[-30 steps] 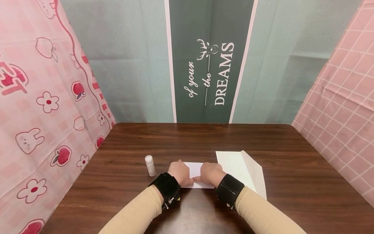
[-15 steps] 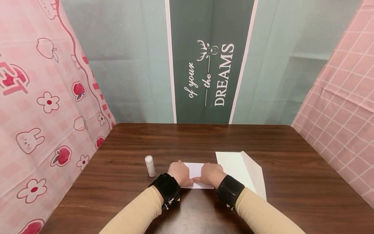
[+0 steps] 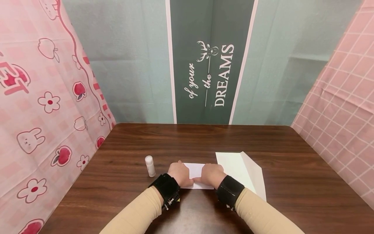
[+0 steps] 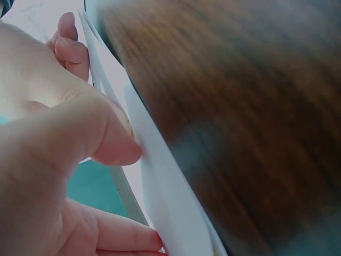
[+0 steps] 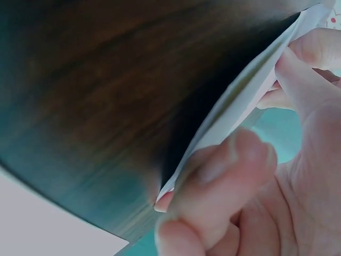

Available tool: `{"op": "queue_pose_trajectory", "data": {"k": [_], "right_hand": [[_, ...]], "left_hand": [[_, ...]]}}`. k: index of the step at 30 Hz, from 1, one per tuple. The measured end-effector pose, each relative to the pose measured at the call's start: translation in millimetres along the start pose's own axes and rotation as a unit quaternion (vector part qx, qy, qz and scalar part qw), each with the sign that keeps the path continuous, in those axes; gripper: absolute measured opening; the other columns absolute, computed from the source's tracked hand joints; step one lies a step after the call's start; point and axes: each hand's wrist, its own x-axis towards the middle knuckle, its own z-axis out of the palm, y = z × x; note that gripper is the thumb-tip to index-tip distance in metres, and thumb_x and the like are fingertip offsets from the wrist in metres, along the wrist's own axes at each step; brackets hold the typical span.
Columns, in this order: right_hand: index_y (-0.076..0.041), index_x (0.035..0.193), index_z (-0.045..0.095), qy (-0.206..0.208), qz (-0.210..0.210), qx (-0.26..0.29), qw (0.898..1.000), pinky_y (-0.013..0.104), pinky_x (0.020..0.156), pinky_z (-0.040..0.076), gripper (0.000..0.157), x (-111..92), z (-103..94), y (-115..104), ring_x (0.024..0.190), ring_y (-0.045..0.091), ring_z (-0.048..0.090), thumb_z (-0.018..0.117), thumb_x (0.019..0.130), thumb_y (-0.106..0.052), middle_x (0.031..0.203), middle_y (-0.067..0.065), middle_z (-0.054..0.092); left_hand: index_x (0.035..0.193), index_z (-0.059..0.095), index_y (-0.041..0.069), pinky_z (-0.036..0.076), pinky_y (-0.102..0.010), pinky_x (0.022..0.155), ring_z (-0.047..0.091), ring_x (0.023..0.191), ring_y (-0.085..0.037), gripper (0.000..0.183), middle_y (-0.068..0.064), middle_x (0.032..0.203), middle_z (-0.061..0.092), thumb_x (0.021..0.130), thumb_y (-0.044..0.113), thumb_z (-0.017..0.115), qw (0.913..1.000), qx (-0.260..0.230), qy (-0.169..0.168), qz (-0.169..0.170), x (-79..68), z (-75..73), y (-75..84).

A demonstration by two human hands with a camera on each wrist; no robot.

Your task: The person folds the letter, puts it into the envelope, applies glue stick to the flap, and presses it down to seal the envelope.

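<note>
A small folded white paper lies crosswise before me, one hand at each end. My left hand grips its left end, the thumb stretched along the near edge. At the right end my right hand holds it the same way, and the two thumb tips meet near the middle. In the left wrist view the thumb presses against the paper's edge, with fingertips behind it. The right wrist view shows curled fingers at the paper's end, and a narrow gap between its layers.
Left of the hands a white glue stick lies on the brown wooden table. A larger white sheet with a folded side flap lies to the right, partly beneath the right wrist. Printed curtains hang behind the table and at both sides.
</note>
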Motion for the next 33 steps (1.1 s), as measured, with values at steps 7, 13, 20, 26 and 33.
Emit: {"op": "queue_pose_trajectory", "data": {"k": [7, 13, 20, 26, 33], "right_hand": [[-0.006, 0.075, 0.066, 0.000, 0.003, 0.001, 1.000, 0.040, 0.061, 0.047, 0.070, -2, -1.4, 2, 0.064, 0.017, 0.055, 0.050, 0.075, -0.074, 0.071, 0.006, 0.060], [-0.007, 0.072, 0.066, -0.008, 0.003, -0.001, 1.000, 0.038, 0.061, 0.047, 0.072, -4, 0.6, 2, 0.062, 0.016, 0.053, 0.048, 0.074, -0.076, 0.065, 0.004, 0.056], [-0.004, 0.079, 0.066, -0.001, 0.022, 0.020, 1.000, 0.039, 0.063, 0.046, 0.076, -3, 2.1, 3, 0.067, 0.017, 0.055, 0.049, 0.072, -0.077, 0.073, 0.007, 0.060], [0.002, 0.096, 0.067, -0.009, 0.011, 0.027, 1.000, 0.041, 0.068, 0.048, 0.081, -6, 1.3, 5, 0.080, 0.022, 0.059, 0.050, 0.074, -0.075, 0.097, 0.015, 0.064], [0.006, 0.108, 0.062, -0.018, -0.008, 0.059, 0.998, 0.045, 0.073, 0.047, 0.085, -14, 0.8, 15, 0.082, 0.023, 0.058, 0.059, 0.072, -0.070, 0.107, 0.018, 0.062]], "left_hand": [[0.091, 0.075, 0.009, 0.050, -0.033, 0.058, 0.064, 0.089, -0.023, 0.055, -0.013, 0.108, 0.066, 0.078, 0.058, 0.053, 1.0000, 0.003, -0.002, 0.002, 1.1, 1.9, 1.3], [0.088, 0.075, 0.010, 0.049, -0.033, 0.057, 0.064, 0.089, -0.022, 0.055, -0.011, 0.106, 0.067, 0.078, 0.059, 0.053, 1.0000, 0.005, 0.001, 0.002, 0.3, 7.6, 1.9], [0.094, 0.073, 0.004, 0.049, -0.034, 0.063, 0.063, 0.084, -0.022, 0.064, -0.012, 0.104, 0.066, 0.076, 0.063, 0.054, 0.9998, 0.006, 0.018, -0.011, 0.0, 6.1, 1.9], [0.107, 0.064, 0.005, 0.040, -0.040, 0.083, 0.054, 0.093, -0.026, 0.068, -0.011, 0.099, 0.060, 0.074, 0.064, 0.059, 0.9983, -0.013, 0.042, -0.037, 0.7, 7.9, 2.2], [0.097, 0.065, 0.002, 0.048, -0.038, 0.069, 0.058, 0.075, -0.025, 0.044, -0.011, 0.085, 0.052, 0.079, 0.042, 0.069, 0.9909, -0.060, 0.111, -0.047, 0.0, 13.9, -0.1]]}}
